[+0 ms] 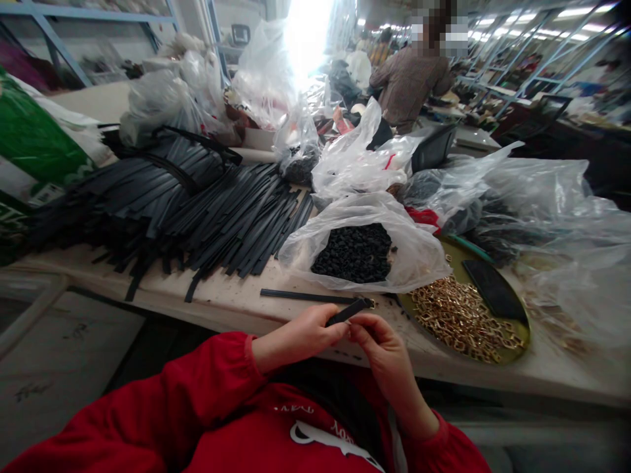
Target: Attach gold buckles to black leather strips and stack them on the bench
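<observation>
My left hand (308, 336) is closed on a short length of black strap (349, 311), which sticks out past the thumb, tilted up to the right. My right hand (383, 345) is closed too, thumb and forefinger pinched against the left fingertips just below the strap; what they grip is too small to make out. Just beyond, a single black strap (303, 296) lies flat along the table's front, with a glint of gold metal (373, 304) near its right end, partly behind the held strap. Farther back, an opened clear plastic bag (296, 246) contains many small black pieces (352, 253).
A heap of long black straps (236, 217) covers the table's left side. To the right, a round tray (456, 253) holds gold metal buckles (461, 315) and a dark flat piece (494, 289). Filled plastic bags (365, 164) crowd the back. A person (411, 82) stands beyond, back turned.
</observation>
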The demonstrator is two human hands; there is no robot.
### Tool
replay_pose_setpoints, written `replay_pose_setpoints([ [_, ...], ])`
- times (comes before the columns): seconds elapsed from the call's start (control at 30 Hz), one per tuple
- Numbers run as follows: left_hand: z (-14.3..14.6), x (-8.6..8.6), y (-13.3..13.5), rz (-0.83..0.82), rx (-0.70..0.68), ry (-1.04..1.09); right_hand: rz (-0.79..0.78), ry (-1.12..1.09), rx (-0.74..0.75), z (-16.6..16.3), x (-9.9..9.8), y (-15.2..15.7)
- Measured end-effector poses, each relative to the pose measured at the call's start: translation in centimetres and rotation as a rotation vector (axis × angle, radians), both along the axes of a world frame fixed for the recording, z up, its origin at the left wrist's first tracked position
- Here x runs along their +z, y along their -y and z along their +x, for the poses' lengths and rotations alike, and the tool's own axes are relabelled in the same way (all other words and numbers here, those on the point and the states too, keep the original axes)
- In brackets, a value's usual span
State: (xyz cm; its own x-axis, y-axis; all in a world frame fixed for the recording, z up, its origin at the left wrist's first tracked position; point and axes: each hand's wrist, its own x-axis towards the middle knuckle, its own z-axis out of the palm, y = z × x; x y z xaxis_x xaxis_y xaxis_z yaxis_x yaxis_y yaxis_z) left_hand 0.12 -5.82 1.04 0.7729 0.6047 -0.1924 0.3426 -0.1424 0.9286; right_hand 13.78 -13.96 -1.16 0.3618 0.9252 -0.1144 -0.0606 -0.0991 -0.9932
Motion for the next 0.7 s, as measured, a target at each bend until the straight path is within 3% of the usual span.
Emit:
replay_pose_setpoints([
  [0.17,-0.8,0.6,-0.4,0.157,0.023,-0.105,-0.041,-0.412,-0.196,0.2,0.1,-0.6],
  [0.27,-1.1,0.5,-0.2,0.262,-0.012,-0.149,-0.06,-0.585,-0.185,-0.2,-0.1,-0.7],
  [0.47,-0.8,0.2,0.6,0.311,-0.014,-0.112,-0.077,-0.654,-0.17,-1.9,-0.5,-0.4],
  [0.7,-1.1,0.7,0.6,0.137,-0.003,-0.136,-0.02,-0.597,-0.231,-1.7,-0.1,-0.4],
])
